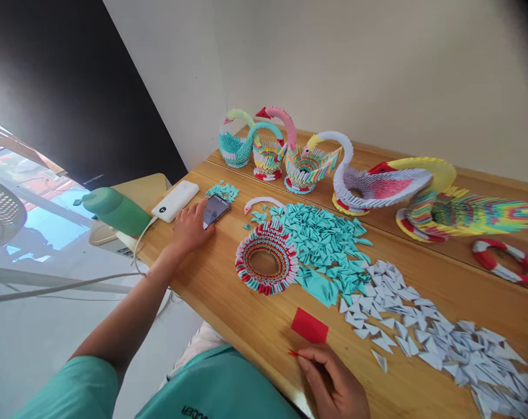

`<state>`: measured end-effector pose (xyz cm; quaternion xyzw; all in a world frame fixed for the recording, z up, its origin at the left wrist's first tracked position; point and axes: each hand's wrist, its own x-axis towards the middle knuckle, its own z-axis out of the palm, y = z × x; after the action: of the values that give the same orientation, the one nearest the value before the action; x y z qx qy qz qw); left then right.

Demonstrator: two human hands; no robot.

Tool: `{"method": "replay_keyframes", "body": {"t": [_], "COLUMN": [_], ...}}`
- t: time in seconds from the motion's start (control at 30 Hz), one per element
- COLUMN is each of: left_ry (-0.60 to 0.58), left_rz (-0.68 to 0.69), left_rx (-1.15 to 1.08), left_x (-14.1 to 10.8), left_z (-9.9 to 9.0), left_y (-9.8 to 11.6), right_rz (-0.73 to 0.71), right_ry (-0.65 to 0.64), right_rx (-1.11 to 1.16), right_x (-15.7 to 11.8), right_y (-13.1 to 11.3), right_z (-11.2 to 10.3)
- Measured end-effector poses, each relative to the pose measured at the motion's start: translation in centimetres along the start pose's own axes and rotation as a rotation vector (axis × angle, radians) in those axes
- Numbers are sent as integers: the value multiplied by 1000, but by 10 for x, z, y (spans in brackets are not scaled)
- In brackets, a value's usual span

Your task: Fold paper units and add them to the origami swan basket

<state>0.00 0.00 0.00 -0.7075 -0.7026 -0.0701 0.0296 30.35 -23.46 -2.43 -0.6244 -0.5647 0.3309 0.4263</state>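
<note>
While a small red paper piece (292,352) was pinched between the thumb and fingers of the right hand (336,384), in front and to the right of the patterned paper ring (266,286), the left hand (191,224) was laid against a phone (216,209), left of that ring; whether the phone was gripped could not be told. A flat red sheet (310,326) was set on the bench (211,270) between the ring and the right hand. Teal triangles (320,233) were heaped behind and to the right of the ring, and white triangles (421,331) were spread farther to its right. A curved white neck (264,201) was placed just behind it, with paper swans (368,186) lined up beyond. Well to the ring's left, a white power bank (175,201) and a green bottle (120,212) were seen.
</note>
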Motion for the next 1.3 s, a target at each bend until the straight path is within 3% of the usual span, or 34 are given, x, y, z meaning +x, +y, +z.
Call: {"method": "replay_keyframes", "body": {"t": [0.23,0.67,0.8,0.9,0.97,1.07,1.17,1.3], "left_ry": [38,75,348,578,494,165,193,311], "left_rz": [-24,-5,148,274,453,767,829,841], "left_rx": [-49,-110,-272,-512,-746,-957,-1024,-1011], "left_x": [3,1,-28,-69,-97,-126,-139,-141], "left_z": [5,4,-25,-55,-68,-70,-65,-62], "left_y": [0,-3,8,35,59,93,113,114], "right_rz": [-59,-54,-42,-11,24,75,69,52], "right_ry": [-69,-63,-48,-9,40,131,184,205], "right_rx": [-73,-96,-80,-33,16,86,120,124], "right_x": [2,1,0,0,1,6,9,10], "right_y": [3,2,3,6,6,0,-9,-13], "right_z": [-6,-5,-5,-7,-8,-9,-10,-12]}}
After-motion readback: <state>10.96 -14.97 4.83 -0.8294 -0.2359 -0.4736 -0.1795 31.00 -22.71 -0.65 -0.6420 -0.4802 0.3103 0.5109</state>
